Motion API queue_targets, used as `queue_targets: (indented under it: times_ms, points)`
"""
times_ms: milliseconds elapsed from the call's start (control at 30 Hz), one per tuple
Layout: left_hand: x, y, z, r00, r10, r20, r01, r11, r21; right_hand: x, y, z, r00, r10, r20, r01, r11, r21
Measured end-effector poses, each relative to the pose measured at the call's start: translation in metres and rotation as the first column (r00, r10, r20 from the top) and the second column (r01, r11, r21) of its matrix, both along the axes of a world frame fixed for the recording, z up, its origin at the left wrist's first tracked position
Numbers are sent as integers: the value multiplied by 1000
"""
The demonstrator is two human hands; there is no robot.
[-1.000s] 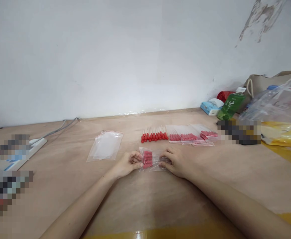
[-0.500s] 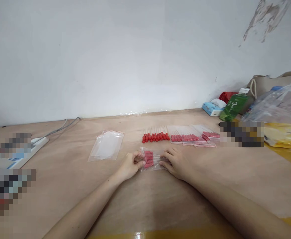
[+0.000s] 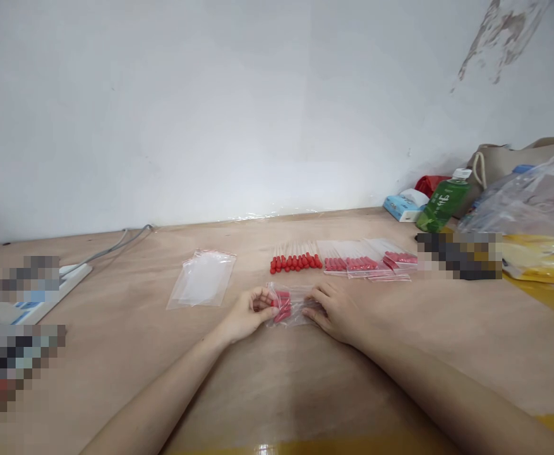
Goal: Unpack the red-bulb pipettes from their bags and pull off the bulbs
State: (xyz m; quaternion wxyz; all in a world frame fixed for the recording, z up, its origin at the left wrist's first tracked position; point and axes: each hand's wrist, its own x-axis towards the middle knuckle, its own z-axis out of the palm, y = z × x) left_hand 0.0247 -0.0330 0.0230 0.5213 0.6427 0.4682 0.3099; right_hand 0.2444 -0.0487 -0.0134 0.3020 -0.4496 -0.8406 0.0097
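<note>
Between my two hands lies a clear plastic zip bag with several red-tipped sticks in it, red ends to the left. My left hand pinches the bag's left end by the red tips; a bit of red shows at its fingertips. The fingers of my right hand are curled on the bag's right end, holding it low over the table. Just beyond the bag is a row of loose red-tipped sticks. To its right, filled bags of such sticks lie overlapping.
A stack of flat zip bags lies left of my hands. At the back right stand a blue tissue pack, a green bottle and plastic bags. A power strip with a grey cable is at the far left.
The red tips in the bag have shifted slightly and sit less evenly, with one now showing at my left fingertips. My right hand has hardly moved.
</note>
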Motion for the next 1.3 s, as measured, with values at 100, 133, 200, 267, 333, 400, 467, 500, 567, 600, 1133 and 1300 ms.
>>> queue_targets:
  times_ms: [100, 133, 200, 267, 333, 400, 467, 500, 567, 600, 1133, 1300]
  points:
    - [-13, 11, 9, 998, 50, 29, -47, 996, -76, 1, 0, 1, 1000, -2, 0, 2, 1000, -24]
    - [-22, 16, 15, 998, 52, 33, -48, 992, -115, 2, -1, 2, 1000, -3, 3, 3, 1000, -26]
    - [-46, 25, 31, 1000, 21, -22, -24, 990, -138, 2, -1, 2, 1000, -1, 8, 1, 1000, -23]
    - [-76, 32, 53, 995, 47, -88, -52, 997, -54, 3, -1, 2, 1000, 1, 11, -1, 1000, -27]
    - [-102, 33, 73, 974, 174, -144, -158, 981, 113, 3, -1, 0, 1000, 3, -2, -3, 1000, -26]
    - [-116, 30, 86, 925, 347, -152, -294, 911, 291, 2, 0, -3, 1000, 1, -28, -2, 1000, -12]
    - [-113, 26, 86, 858, 504, -100, -411, 790, 455, 2, 0, -5, 999, 6, -51, -6, 1000, 1]
    - [-105, 26, 80, 827, 558, -72, -448, 730, 516, 2, 0, -6, 998, 10, -57, -10, 1000, 5]
    - [-84, 29, 62, 816, 572, -80, -422, 686, 593, 2, 1, -6, 998, 18, -65, -17, 1000, 11]
    - [-72, 33, 51, 818, 567, -100, -398, 682, 614, 2, 1, -6, 997, 22, -70, -21, 1000, 15]
    - [-18, 72, -24, 820, 331, -467, 184, 620, 762, 3, 0, -6, 998, 5, -58, -4, 1000, 24]
    - [-16, 59, -20, 853, 455, -257, -120, 649, 752, 3, 0, -4, 997, 19, -69, -18, 1000, 23]
